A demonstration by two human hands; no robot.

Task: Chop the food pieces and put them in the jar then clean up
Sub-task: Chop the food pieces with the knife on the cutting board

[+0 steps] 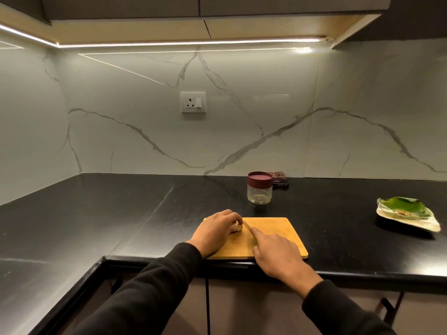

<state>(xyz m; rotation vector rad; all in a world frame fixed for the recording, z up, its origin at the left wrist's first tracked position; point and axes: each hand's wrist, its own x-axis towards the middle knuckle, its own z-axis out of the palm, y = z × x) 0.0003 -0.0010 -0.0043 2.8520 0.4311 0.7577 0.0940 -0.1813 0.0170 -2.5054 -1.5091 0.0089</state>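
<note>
A wooden cutting board [275,230] lies at the front edge of the black counter. My left hand [215,232] grips a pale food piece [237,227] at the board's left end, fingers curled over it. My right hand [275,252] grips a knife [249,228], index finger laid along its spine, the blade just right of the food piece. The handle is hidden under my palm. A clear jar [259,192] with a maroon lid stands closed behind the board.
A leaf-shaped green and cream dish [408,213] with a few scraps sits on the counter [121,213] at the right. A dark checked cloth [280,180] lies against the marble wall behind the jar. A wall socket [193,102] is above.
</note>
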